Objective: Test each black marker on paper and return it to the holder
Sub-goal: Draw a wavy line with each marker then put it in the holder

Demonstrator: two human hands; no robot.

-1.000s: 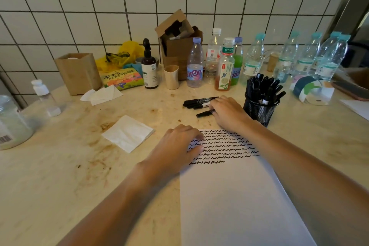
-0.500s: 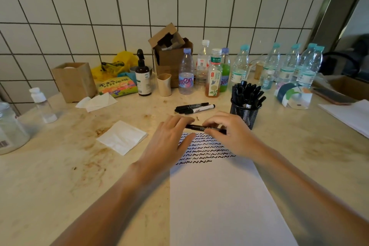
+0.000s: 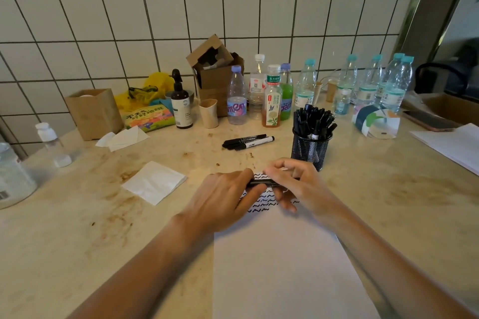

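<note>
A black marker (image 3: 261,182) lies level between both my hands, just above the top of the white paper (image 3: 280,261). My left hand (image 3: 225,197) pinches its left end and my right hand (image 3: 293,184) grips its right part. Rows of black squiggles (image 3: 261,202) cover the paper's top edge, partly hidden by my fingers. The black mesh holder (image 3: 309,149), packed with several black markers, stands just behind my right hand. Three loose black markers (image 3: 247,141) lie on the table left of the holder.
A folded napkin (image 3: 155,181) lies left of my hands. Bottles (image 3: 272,97), a paper cup (image 3: 208,112), cardboard boxes (image 3: 217,77) and a brown bag (image 3: 94,112) line the tiled wall. More paper (image 3: 451,146) and a phone (image 3: 427,120) sit far right.
My right hand picked one marker off the table and brought it over the paper. My left hand left the paper and took hold of the marker's left end.
</note>
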